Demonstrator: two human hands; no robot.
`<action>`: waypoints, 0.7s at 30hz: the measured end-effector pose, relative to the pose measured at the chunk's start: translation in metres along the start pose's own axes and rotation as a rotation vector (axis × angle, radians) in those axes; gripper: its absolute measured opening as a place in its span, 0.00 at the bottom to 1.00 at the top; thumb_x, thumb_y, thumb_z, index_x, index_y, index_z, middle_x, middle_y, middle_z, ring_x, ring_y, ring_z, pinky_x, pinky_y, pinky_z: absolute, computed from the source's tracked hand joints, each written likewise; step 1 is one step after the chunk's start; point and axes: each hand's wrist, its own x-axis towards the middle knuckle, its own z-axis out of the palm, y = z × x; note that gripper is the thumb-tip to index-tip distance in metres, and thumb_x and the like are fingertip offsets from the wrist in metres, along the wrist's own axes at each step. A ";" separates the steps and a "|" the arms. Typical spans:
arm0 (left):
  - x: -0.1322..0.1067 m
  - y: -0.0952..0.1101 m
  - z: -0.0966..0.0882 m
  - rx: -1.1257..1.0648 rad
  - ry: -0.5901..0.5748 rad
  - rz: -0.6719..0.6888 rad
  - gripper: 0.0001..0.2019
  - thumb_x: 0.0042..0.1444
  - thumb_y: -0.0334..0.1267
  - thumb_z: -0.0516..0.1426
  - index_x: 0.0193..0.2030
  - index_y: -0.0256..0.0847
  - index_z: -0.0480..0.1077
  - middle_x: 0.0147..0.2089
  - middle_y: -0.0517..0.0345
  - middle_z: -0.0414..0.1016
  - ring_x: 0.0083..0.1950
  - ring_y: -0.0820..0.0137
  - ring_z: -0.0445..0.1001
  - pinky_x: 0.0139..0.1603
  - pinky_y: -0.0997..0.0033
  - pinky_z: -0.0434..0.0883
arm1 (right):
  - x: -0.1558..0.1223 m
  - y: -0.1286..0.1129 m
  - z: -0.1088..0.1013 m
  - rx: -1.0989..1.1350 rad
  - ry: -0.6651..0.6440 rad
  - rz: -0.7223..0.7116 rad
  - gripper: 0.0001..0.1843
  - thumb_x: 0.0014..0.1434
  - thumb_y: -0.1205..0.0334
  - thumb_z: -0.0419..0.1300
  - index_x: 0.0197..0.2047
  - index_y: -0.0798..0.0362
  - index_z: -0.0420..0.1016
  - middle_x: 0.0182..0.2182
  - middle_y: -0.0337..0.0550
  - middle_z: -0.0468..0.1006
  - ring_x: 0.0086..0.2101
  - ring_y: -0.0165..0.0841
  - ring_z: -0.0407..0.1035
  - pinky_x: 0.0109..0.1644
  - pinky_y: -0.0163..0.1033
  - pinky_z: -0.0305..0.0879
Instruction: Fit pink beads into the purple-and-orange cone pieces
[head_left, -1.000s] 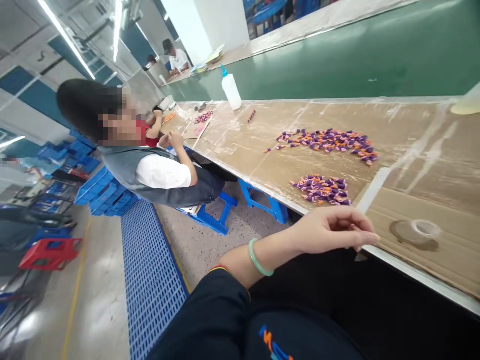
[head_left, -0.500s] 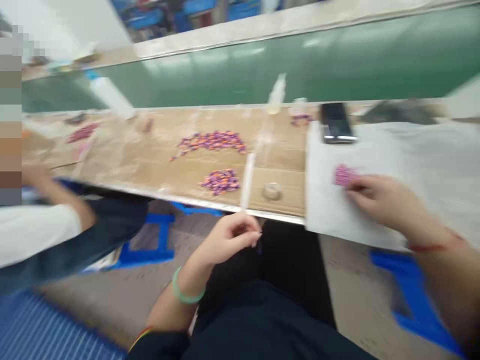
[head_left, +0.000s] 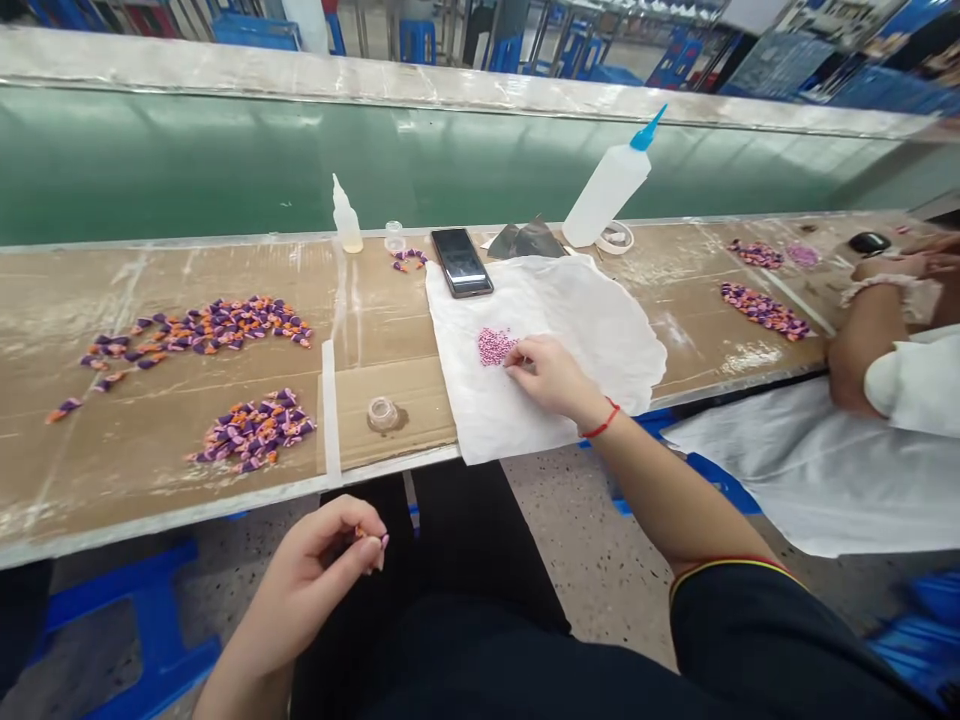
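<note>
The left hand [head_left: 322, 560] is raised over dark trousers [head_left: 450, 560], below the front edge of the cardboard-covered surface [head_left: 67, 470]; its grip is nearly closed, the fingers curled and pinching a small orange-and-pink piece [head_left: 369, 540]. The right hand [head_left: 547, 372] rests on a crumpled white sheet [head_left: 592, 340], its fingers loosely curled; its fingertips [head_left: 511, 364] sit just beside a small heap of pink beads [head_left: 495, 347], and whether they hold a bead is too small to tell. A red string bracelet [head_left: 601, 420] circles the right wrist. A black smartphone [head_left: 461, 262] lies at the far edge of the sheet; just left of it are a few purple-and-orange pieces [head_left: 409, 260], a small clear cup [head_left: 394, 236] and a small glue bottle [head_left: 346, 220]. A larger glue bottle with a blue nozzle [head_left: 607, 190] stands beyond the sheet, beside a roll of tape [head_left: 616, 238]. Two loose heaps of purple-and-orange pieces [head_left: 202, 330] [head_left: 255, 430] lie left of the sheet; at the right end, a co-worker's hands [head_left: 900, 268] reach over the surface beyond two pink-and-purple heaps [head_left: 765, 310].
</note>
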 end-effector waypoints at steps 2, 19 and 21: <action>0.001 0.000 0.000 -0.013 -0.013 -0.009 0.11 0.64 0.45 0.60 0.34 0.41 0.75 0.27 0.57 0.73 0.28 0.70 0.71 0.30 0.74 0.69 | 0.001 0.000 0.001 0.002 0.002 -0.007 0.05 0.57 0.69 0.59 0.33 0.52 0.75 0.34 0.47 0.78 0.40 0.42 0.70 0.49 0.49 0.65; 0.005 0.012 0.008 -0.017 -0.005 -0.079 0.11 0.62 0.43 0.60 0.31 0.40 0.74 0.25 0.58 0.73 0.27 0.71 0.69 0.30 0.74 0.66 | 0.003 -0.001 0.010 -0.119 -0.012 -0.093 0.07 0.60 0.69 0.55 0.32 0.50 0.69 0.33 0.50 0.75 0.40 0.46 0.64 0.49 0.53 0.63; 0.009 0.016 0.010 0.004 -0.029 -0.058 0.11 0.61 0.41 0.59 0.31 0.39 0.74 0.24 0.58 0.73 0.26 0.71 0.70 0.29 0.74 0.67 | 0.004 -0.002 0.011 -0.135 -0.013 -0.113 0.07 0.60 0.70 0.54 0.32 0.50 0.68 0.33 0.52 0.73 0.39 0.47 0.62 0.48 0.54 0.62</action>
